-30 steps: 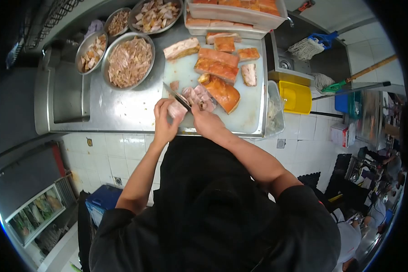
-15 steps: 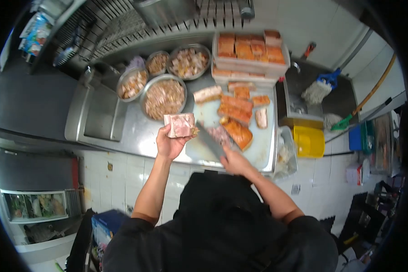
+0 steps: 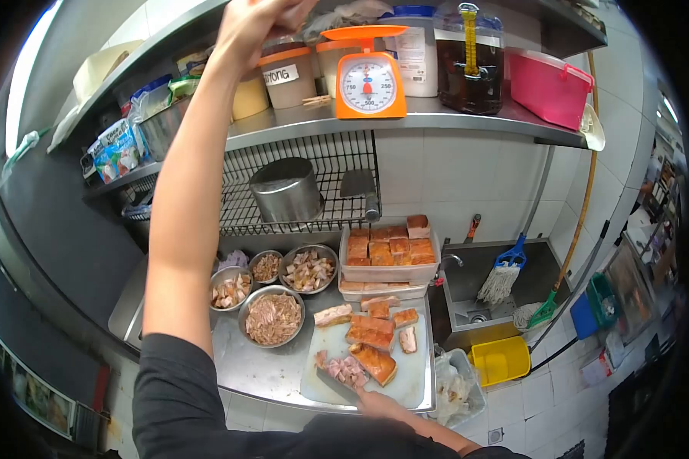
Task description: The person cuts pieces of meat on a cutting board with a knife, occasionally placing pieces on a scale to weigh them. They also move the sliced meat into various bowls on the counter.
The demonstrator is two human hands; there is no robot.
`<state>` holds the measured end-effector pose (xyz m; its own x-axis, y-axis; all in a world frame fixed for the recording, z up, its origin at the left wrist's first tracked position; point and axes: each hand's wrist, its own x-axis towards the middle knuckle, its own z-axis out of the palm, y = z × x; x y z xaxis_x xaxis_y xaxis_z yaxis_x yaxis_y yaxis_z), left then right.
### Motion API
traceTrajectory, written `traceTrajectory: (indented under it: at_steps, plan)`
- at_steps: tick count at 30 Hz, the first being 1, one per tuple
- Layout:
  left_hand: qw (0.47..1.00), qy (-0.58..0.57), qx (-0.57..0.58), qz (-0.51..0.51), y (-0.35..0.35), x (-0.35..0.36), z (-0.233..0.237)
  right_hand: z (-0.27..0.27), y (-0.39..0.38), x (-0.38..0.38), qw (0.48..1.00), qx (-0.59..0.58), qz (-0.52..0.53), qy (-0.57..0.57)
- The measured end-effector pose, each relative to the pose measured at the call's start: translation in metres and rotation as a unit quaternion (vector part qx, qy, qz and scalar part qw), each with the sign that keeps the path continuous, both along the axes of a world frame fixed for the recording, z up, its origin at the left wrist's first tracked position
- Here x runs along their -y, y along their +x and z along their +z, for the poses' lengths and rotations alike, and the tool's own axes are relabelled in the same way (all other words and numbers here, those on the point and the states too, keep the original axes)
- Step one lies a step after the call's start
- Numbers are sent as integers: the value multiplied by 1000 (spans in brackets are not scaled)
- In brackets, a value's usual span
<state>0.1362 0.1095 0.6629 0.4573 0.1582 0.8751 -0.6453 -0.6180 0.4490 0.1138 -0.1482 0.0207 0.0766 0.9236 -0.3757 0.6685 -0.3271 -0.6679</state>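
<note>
My left hand (image 3: pixel 264 23) is raised at the top edge of the view, left of the orange scale (image 3: pixel 370 86). Its fingers look curled, but the frame edge cuts them off and what they hold is unclear. Low over the white cutting board (image 3: pixel 413 386), my right hand (image 3: pixel 379 405) grips a knife (image 3: pixel 334 389), its blade against chopped pinkish meat (image 3: pixel 349 370). Browned slabs of meat (image 3: pixel 373 362) lie beside that pile, with smaller pieces behind. A bowl of shredded meat (image 3: pixel 273 319) stands left of the board.
Stacked containers of browned meat (image 3: pixel 389 271) stand behind the board. More metal bowls (image 3: pixel 308 269) are at the back left. Overhead runs a shelf (image 3: pixel 283 122) with tubs, a dark jug (image 3: pixel 469 69) and a pink box (image 3: pixel 547 88). A sink (image 3: pixel 478 314) and yellow tub (image 3: pixel 501 362) are right.
My left hand has gone from above the counter, where it held a slab of meat, up to shelf height. The view has tilted up. The knife has come down to the chopped meat.
</note>
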Motion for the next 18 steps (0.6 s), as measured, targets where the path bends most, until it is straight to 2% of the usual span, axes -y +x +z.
traceTrajectory:
  at_steps: [1, 2, 4, 5, 7, 8, 9, 11, 18]
  plan:
    - [989, 103, -106, -21, 9, -5, 25, 4, -1, 1, 1000, 0, -3, 3]
    - [981, 130, -137, -36, 31, -17, 40, 6, -2, 2, 1000, 1, -4, 6]
    - [966, 160, -140, 147, 71, -33, 56, 4, -2, 3, 1000, 1, -9, 8]
    - [967, 161, -140, 143, 78, -25, 56, 0, -2, 3, 1000, -2, -10, 9]
    - [925, 156, -239, 250, 91, -9, 52, -8, -3, 6, 1000, -8, -15, 7]
    - [904, 188, -247, 294, 104, -20, 54, -8, -2, 6, 1000, -9, -16, 12]
    - [902, 247, -224, 274, 114, -31, 50, -9, -2, 5, 1000, -10, -17, 18]
    - [883, 244, -249, 316, 116, -32, 48, -15, 0, 4, 1000, -8, -18, 15]
    - [865, 208, -317, 328, 102, -11, 41, -8, 1, 4, 1000, 12, -5, 27]
